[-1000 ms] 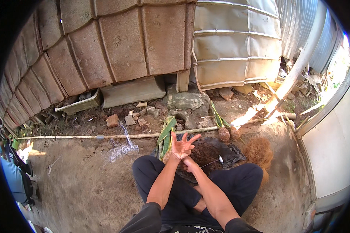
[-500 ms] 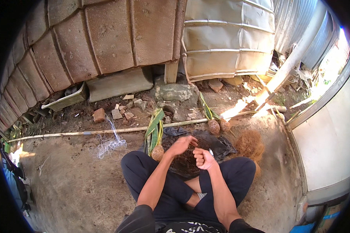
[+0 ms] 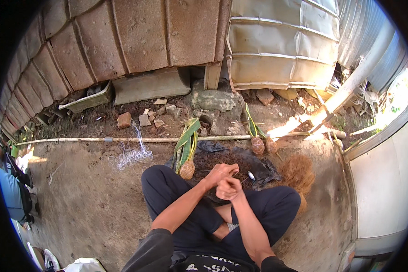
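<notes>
My left hand and my right hand are close together above my crossed legs, the right one slightly lower. Both have curled fingers, and a thin thread runs at them. Beyond them dark soil lies on a black plastic sheet. Beside the right hand is a small white cylinder with a dark end. Near my left knee sits a string-wrapped fibre ball with long green, yellow-edged leaves. Two similar balls stand farther right, leaves rising from them.
A heap of brown coconut fibre lies by my right knee. Tangled white string spreads on the concrete at left. A long bamboo pole crosses behind the plants, with broken bricks beyond it. A white panel stands at right.
My left hand has gone from loosely spread to curled fingers, and my right hand has moved left beneath it. The view has shifted, and the white cylinder now shows apart from my right hand.
</notes>
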Demonstrator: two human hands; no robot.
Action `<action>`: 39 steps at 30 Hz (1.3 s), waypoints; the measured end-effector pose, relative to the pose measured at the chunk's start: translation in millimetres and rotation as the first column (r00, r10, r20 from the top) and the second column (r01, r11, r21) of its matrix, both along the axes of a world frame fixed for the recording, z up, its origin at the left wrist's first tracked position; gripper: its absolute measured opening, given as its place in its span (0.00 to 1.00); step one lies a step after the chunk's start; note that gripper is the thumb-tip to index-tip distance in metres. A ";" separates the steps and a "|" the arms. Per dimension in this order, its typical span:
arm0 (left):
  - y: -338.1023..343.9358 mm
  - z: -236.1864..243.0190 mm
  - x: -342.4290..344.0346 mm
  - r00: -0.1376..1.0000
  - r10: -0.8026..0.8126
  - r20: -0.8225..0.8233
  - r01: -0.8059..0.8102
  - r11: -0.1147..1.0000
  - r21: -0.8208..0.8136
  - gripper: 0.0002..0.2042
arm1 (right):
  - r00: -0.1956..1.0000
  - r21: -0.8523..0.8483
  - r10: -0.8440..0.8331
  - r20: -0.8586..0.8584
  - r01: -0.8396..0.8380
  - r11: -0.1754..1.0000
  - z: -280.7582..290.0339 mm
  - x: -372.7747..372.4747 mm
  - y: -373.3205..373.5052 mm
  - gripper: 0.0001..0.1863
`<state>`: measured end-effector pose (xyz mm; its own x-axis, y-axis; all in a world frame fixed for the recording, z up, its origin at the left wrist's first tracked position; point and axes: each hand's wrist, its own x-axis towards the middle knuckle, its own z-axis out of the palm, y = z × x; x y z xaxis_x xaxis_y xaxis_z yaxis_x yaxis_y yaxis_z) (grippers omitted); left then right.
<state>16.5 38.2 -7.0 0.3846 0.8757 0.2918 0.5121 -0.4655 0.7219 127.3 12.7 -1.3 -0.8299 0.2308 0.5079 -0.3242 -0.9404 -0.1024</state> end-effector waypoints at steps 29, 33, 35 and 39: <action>-2.6 14.3 -4.2 0.994 0.029 -0.101 -0.022 0.998 0.066 0.08 | -0.047 0.515 -0.796 0.603 0.785 0.344 38.1 65.3 89.9 0.18; 3.6 19.0 -10.9 0.940 -0.064 -0.335 0.069 0.998 0.003 0.10 | -0.301 0.963 -0.919 0.254 -0.007 0.269 15.1 67.9 98.7 0.22; 9.0 19.9 -13.0 0.912 -0.128 -0.391 0.124 0.992 -0.036 0.09 | -0.185 0.905 -0.982 0.048 -0.409 0.121 21.9 66.2 91.9 0.24; 19.5 24.6 -23.0 0.890 -0.238 -0.389 0.226 0.971 -0.077 0.08 | 0.094 0.711 -0.926 0.366 -0.670 0.213 30.6 60.6 83.4 0.27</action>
<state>-6.4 57.7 17.7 0.6556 0.7534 0.0507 0.6365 -0.5876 0.4996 187.9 96.1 29.3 -0.6070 0.6587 -0.4445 0.6747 0.1317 -0.7262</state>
